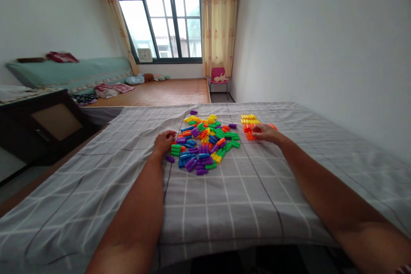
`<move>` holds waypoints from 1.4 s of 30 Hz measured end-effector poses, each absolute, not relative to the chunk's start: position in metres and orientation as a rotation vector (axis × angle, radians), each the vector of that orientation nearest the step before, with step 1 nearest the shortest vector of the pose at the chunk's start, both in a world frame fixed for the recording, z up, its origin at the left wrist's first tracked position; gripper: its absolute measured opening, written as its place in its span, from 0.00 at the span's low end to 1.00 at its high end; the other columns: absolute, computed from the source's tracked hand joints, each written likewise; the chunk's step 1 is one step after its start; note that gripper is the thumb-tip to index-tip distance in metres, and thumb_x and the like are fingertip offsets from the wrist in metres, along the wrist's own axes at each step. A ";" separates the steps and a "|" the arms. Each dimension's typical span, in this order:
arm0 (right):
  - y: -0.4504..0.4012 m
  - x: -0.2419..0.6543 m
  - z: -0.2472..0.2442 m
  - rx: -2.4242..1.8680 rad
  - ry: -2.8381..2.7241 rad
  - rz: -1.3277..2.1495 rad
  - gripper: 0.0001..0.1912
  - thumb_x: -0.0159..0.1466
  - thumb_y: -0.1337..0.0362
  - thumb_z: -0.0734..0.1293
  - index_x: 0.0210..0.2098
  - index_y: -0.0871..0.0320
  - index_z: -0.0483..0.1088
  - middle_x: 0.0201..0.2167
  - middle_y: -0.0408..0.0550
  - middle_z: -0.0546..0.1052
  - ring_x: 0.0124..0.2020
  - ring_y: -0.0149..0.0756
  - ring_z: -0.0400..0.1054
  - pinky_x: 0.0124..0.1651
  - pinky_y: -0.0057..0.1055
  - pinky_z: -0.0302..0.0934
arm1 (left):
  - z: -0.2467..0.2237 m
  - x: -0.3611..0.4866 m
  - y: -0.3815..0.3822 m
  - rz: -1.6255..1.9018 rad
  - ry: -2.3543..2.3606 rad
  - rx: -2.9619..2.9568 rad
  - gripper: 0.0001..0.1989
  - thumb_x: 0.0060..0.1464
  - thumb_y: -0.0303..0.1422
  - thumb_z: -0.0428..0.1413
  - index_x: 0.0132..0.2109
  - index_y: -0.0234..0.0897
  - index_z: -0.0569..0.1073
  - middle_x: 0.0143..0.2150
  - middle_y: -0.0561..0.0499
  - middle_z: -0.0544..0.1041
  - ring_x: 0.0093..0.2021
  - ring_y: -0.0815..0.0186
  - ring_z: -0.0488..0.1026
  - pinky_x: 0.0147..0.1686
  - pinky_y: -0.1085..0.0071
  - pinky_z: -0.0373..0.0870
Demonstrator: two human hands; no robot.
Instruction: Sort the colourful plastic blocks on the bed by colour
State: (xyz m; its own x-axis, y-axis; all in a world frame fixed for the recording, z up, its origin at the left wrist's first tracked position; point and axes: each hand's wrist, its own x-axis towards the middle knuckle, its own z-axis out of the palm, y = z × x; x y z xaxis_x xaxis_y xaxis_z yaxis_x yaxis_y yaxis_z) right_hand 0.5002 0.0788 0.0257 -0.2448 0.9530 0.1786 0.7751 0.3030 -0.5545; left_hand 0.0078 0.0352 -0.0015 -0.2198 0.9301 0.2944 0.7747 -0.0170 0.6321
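A loose pile of bullet-shaped plastic toy blocks (205, 141) in purple, blue, green, yellow and orange lies on the grey checked cloth. My left hand (165, 141) rests at the pile's left edge, its fingers curled together; whatever they may hold is hidden. To the right of the pile, yellow blocks (249, 119) are lined up in rows, with orange blocks (248, 132) directly in front of them. My right hand (266, 132) is closed at the orange blocks, thumb and fingertips pinching an orange one. Its fingers partly cover that group.
The checked cloth (128, 171) covers the wide surface before me. A single purple block (193, 112) lies behind the pile. Beyond are a low bed (173, 90), a pink chair (218, 75) and a dark cabinet (48, 124); a white wall (321, 43) runs along the right.
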 end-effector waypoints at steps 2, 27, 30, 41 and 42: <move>0.076 0.501 0.020 -1.632 -2.085 0.454 0.12 0.54 0.56 0.70 0.31 0.59 0.74 0.26 0.45 0.77 0.28 0.35 0.70 0.31 0.29 0.64 | -0.002 0.007 0.035 1.060 2.029 1.816 0.18 0.48 0.29 0.50 0.44 0.38 0.78 0.39 0.51 0.81 0.40 0.65 0.77 0.40 0.73 0.72; 0.030 0.377 0.043 -0.915 -2.365 0.560 0.14 0.57 0.52 0.69 0.36 0.55 0.76 0.31 0.47 0.78 0.35 0.38 0.71 0.39 0.32 0.65 | -0.003 0.010 0.035 1.010 2.050 1.812 0.17 0.50 0.28 0.50 0.45 0.37 0.78 0.40 0.51 0.81 0.39 0.67 0.76 0.39 0.75 0.70; 0.029 0.355 0.042 -0.919 -2.333 0.604 0.15 0.58 0.51 0.68 0.35 0.56 0.76 0.30 0.45 0.78 0.35 0.39 0.71 0.38 0.31 0.64 | -0.001 0.011 0.033 0.993 2.050 1.819 0.17 0.50 0.27 0.50 0.45 0.37 0.78 0.40 0.51 0.81 0.38 0.67 0.76 0.39 0.75 0.69; 0.054 0.445 0.055 -1.210 -1.839 0.923 0.21 0.56 0.48 0.70 0.38 0.61 0.72 0.29 0.48 0.77 0.27 0.31 0.69 0.31 0.28 0.65 | -0.001 0.009 0.036 0.977 2.071 1.847 0.17 0.50 0.29 0.50 0.46 0.38 0.78 0.40 0.51 0.81 0.40 0.66 0.76 0.38 0.75 0.69; 0.057 0.464 0.054 -1.292 -1.756 0.912 0.21 0.56 0.49 0.70 0.38 0.61 0.72 0.29 0.49 0.77 0.26 0.31 0.69 0.30 0.28 0.65 | -0.002 0.008 0.036 0.971 2.075 1.853 0.17 0.50 0.29 0.50 0.46 0.38 0.78 0.40 0.51 0.81 0.40 0.66 0.76 0.38 0.75 0.69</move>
State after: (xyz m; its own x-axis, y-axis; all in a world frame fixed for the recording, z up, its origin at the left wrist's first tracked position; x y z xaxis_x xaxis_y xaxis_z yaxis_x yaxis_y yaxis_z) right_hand 0.4641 0.0567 0.0538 -0.2005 0.9664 0.1608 0.4247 0.2336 -0.8747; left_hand 0.0085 0.0364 -0.0019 -0.1978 0.9411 0.2744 0.8134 0.0014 0.5816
